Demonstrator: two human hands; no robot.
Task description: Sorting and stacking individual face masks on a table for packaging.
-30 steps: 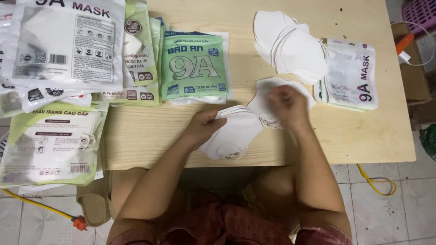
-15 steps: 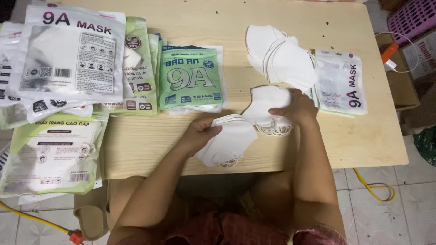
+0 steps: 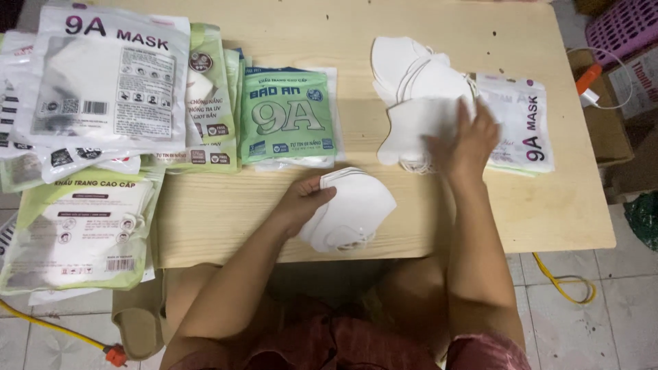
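Pale wooden tabletop (image 3: 439, 226), packets stacked at left edge. Left hand (image 3: 305, 202) grasps small stack of white folded face masks (image 3: 353, 209) near front edge. Right hand (image 3: 469, 140) (blurred) presses on loose white mask pile (image 3: 415, 89); grip unclear. Green printed mask packet (image 3: 288, 116) between.

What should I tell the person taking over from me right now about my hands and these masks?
Left hand: holds a small stack of white masks at the near edge of the wooden table.
Right hand: rests on the loose white mask pile further back, fingers spread on the top mask.
Nearby: green mask packet in the middle, white mask packet under the pile's right side, more packets heaped at the left.
Done: a few masks gathered in the left hand.
Left: most of the loose pile.
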